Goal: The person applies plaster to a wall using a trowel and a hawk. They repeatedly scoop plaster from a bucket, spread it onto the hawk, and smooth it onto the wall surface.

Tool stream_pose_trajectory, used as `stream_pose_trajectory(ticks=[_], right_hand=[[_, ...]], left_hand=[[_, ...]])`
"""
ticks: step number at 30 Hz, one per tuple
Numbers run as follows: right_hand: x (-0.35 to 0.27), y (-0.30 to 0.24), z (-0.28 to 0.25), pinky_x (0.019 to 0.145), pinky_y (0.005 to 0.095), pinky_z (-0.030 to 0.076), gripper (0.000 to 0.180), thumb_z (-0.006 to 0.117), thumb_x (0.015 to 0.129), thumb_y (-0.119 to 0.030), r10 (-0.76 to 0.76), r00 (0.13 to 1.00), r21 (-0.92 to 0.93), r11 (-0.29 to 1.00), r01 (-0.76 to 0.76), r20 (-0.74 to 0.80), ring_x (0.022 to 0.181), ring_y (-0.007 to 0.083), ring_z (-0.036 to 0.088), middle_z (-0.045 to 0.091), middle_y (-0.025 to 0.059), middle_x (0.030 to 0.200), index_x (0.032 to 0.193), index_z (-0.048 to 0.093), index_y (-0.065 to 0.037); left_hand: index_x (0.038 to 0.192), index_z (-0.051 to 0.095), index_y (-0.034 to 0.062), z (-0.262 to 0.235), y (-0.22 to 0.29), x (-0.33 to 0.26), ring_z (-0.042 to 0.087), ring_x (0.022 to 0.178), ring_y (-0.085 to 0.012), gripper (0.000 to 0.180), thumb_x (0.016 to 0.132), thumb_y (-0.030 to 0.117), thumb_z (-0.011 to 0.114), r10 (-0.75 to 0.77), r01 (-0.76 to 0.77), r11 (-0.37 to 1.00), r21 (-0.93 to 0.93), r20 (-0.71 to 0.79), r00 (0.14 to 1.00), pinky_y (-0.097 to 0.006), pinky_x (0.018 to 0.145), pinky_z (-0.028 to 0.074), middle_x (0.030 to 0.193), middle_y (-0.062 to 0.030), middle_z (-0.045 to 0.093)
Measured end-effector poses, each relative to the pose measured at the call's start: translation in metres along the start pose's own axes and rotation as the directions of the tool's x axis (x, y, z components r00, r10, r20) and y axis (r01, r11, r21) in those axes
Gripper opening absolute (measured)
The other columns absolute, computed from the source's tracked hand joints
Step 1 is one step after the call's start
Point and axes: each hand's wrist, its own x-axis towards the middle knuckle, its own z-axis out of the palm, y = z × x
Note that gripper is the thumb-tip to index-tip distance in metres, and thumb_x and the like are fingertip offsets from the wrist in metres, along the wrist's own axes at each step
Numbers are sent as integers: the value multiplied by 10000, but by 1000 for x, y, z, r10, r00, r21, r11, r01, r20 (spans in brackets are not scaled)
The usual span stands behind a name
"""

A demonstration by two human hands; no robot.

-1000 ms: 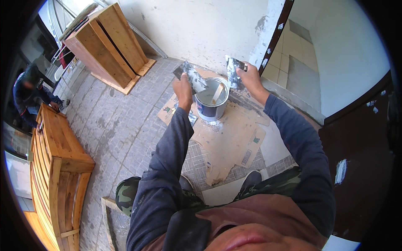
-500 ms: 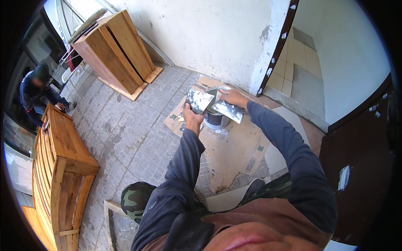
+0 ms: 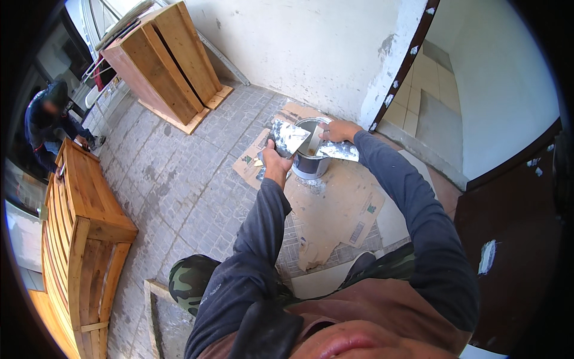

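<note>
My left hand grips a flat putty scraper smeared with white paste, held at the left rim of a bucket. My right hand is closed on a second flat putty scraper, also streaked with white, over the bucket's right side. The bucket stands open, with a whitish rim and a grey inside. Its contents are only partly visible between the two scrapers.
Flattened cardboard lies under the bucket on grey paving. A slatted wooden bench is at the left, with a person bent over it. A wooden cabinet stands behind, and a dark door at the right.
My right hand and its scraper have shifted right, and that scraper has turned flatter, uncovering more of the bucket's mouth. The left scraper has moved slightly right. The person at the bench has bent lower.
</note>
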Motion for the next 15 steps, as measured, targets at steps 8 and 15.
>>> stream_pose_trajectory(ticks=[8,15], right_hand=[[-18,18,-21,830,352,543,482,779,875,-299,-65,978,530,832,164,-200,888,221,696,741,165,1015,1183,666,55],[-53,-10,3,900,321,553,334,707,960,-92,56,946,944,-66,323,-319,1006,146,655,702,85,1143,1259,624,28]], left_hand=[[1270,579,-12,11,12,-22,707,1080,-313,346,1099,268,470,175,-186,971,152,81,981,-505,969,581,1226,-148,688],[1190,580,-41,40,-24,-49,715,973,-241,287,1039,202,592,425,-450,872,193,158,891,-388,888,589,1102,-134,693]])
